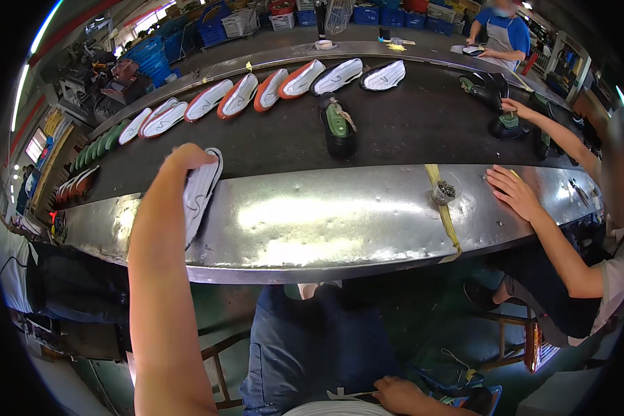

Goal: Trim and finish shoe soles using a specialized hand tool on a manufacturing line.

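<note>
One white shoe sole (pixel 200 191) is gripped in the left hand (pixel 187 158), fingers closed over its far end at the near edge of the dark conveyor belt (pixel 395 125); setting it down looks like the step in hand, calling for a flat release in line with the row of soles (pixel 256 90) farther off. Right of that, the right hand (pixel 402 395) rests low by the lap, seemingly pinching a thin tool, below the steel ledge (pixel 326 222), where a co-worker's hand (pixel 513 193) lies flat at the right, blue crates (pixel 367 14) far behind.
</note>
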A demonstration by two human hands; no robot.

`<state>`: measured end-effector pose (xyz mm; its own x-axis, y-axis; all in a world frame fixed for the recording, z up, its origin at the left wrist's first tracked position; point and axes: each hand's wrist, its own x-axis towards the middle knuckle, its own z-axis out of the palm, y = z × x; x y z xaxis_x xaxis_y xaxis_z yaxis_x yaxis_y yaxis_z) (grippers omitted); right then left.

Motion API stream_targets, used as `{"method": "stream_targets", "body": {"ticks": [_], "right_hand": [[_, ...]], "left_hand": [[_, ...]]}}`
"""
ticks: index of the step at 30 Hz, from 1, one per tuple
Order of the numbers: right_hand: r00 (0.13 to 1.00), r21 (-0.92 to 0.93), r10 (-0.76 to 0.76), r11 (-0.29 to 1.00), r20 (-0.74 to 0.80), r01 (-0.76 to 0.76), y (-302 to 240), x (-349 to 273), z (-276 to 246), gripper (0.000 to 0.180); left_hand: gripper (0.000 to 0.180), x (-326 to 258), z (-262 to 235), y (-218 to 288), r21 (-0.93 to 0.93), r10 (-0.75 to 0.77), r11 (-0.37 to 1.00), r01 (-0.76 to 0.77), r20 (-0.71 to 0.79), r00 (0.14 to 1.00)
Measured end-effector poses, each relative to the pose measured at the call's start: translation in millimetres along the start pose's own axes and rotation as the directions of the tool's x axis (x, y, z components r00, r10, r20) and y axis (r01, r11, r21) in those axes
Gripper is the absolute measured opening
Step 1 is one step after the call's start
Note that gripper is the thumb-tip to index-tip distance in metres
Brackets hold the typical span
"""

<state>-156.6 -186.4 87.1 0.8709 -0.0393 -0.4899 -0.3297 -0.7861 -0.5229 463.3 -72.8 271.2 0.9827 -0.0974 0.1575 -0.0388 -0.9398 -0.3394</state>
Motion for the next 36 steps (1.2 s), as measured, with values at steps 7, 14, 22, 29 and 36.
{"method": "stream_targets", "body": {"ticks": [7, 14, 22, 29, 36], "right_hand": [[0.981, 0.005, 0.042, 0.999, 0.187, -0.044, -8, 5, -7, 0.035], [0.970, 0.836, 0.071, 0.496, 0.231, -0.235, 57, -14, 27, 0.040], [0.988, 0.988, -0.146, -0.132, 0.056, -0.076, 4, -36, -17, 0.039], [0.999, 0.766, -0.050, 0.642, -0.013, 0.042, -45, -43, -19, 0.032], [0.972, 0.806, -0.224, 0.559, -0.078, 0.193, -63, -20, -3, 0.033]], "left_hand": [[0.076, 26, 62, -61, -0.787, 0.349, 0.611, -0.082, 0.175, 0.921], [0.072, -147, -15, -102, -0.950, 0.658, -0.137, -0.279, -0.298, 0.692], [0.078, -393, 92, -54, -0.581, 0.584, -0.701, 0.413, -0.136, 0.800], [0.064, -445, 136, -33, -0.762, 0.714, -0.485, 0.428, -0.063, 0.698], [0.049, -462, 124, -33, -0.863, 0.699, -0.424, 0.274, -0.119, 0.705]]}}
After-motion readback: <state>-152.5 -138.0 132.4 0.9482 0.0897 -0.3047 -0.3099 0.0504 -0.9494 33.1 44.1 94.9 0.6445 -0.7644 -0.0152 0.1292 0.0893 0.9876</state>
